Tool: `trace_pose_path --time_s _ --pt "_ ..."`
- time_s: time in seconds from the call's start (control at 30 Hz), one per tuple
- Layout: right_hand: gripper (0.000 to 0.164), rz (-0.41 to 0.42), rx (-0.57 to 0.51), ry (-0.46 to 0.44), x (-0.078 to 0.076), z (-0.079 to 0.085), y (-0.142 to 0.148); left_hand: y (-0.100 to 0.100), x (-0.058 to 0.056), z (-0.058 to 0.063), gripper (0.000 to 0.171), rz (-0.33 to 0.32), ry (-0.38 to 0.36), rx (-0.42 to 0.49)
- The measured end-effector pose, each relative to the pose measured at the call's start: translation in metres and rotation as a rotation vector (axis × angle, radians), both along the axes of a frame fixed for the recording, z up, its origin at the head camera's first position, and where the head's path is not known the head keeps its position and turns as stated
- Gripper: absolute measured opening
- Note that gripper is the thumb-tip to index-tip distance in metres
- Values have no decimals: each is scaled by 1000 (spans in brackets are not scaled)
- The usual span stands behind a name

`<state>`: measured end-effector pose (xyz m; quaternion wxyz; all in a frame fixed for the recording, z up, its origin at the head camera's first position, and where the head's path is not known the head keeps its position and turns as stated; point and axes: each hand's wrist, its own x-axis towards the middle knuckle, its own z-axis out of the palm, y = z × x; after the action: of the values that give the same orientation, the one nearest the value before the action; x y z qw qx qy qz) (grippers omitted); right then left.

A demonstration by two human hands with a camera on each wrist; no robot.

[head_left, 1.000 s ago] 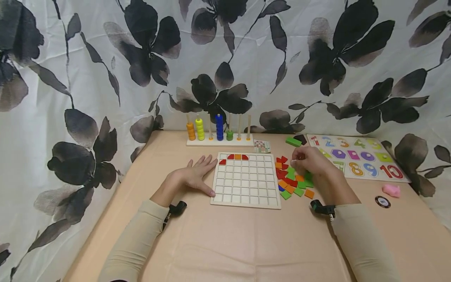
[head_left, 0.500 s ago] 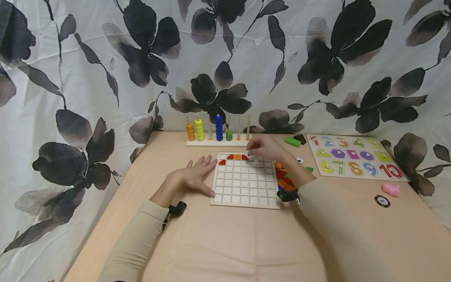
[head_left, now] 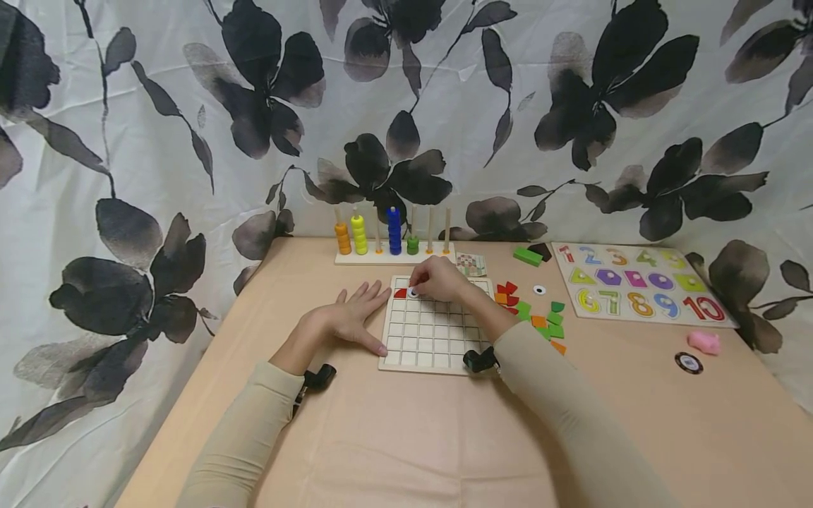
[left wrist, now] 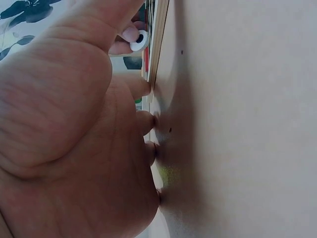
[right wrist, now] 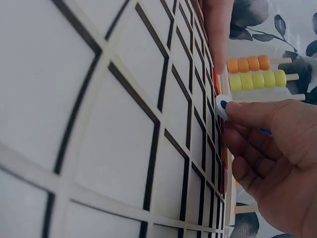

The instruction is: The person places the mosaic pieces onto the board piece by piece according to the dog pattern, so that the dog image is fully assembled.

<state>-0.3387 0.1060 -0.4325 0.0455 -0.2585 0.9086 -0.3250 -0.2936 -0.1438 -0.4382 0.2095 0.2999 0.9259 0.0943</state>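
Note:
My right hand (head_left: 441, 280) pinches a white googly eye (right wrist: 222, 106) with a black pupil between thumb and fingertips. It holds the eye over the second row of a white gridded board (head_left: 419, 346), just right of a red piece (head_left: 400, 293) set in a square. The back row's red and orange pieces are behind that hand in the head view. My left hand (head_left: 346, 317) rests with fingers spread on the table at the board's left side, its thumb touching the board's edge. In the left wrist view, the googly eye (left wrist: 139, 41) shows beyond the palm.
Loose green pieces (head_left: 555, 318) and other coloured shapes lie right of the board, near a second googly eye (head_left: 539, 290). Behind stand a bead counting rack (head_left: 395, 258) and a small picture card (head_left: 471, 264). A number puzzle (head_left: 635, 282), pink toy (head_left: 704, 342) and round chip (head_left: 689, 363) lie at right.
My right hand has left the loose pieces and come leftward over the board with the googly eye, passing the back row and reaching the second row. The left hand stays put.

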Motion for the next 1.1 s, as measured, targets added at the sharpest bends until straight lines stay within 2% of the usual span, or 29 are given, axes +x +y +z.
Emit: trace_pose_path --time_s 0.27,0.43,0.57,0.73,0.87,1.0,1.1 --pt "5 -36 116 62 4 -3 -5 0 1 0 129 1 0 -7" --pt "8 -39 121 79 8 -1 -4 0 0 0 129 1 7 -5" --pt "13 -22 115 75 16 8 5 0 1 0 129 -1 12 -10" --pt "25 -19 92 103 36 27 45 1 2 0 129 -2 13 -1" --pt "29 -76 71 134 55 39 94 2 2 0 129 2 8 3" --pt "30 -186 26 147 69 39 137 1 2 0 129 6 4 0" --pt "29 -247 4 137 70 32 160 1 2 1 129 3 12 -5"
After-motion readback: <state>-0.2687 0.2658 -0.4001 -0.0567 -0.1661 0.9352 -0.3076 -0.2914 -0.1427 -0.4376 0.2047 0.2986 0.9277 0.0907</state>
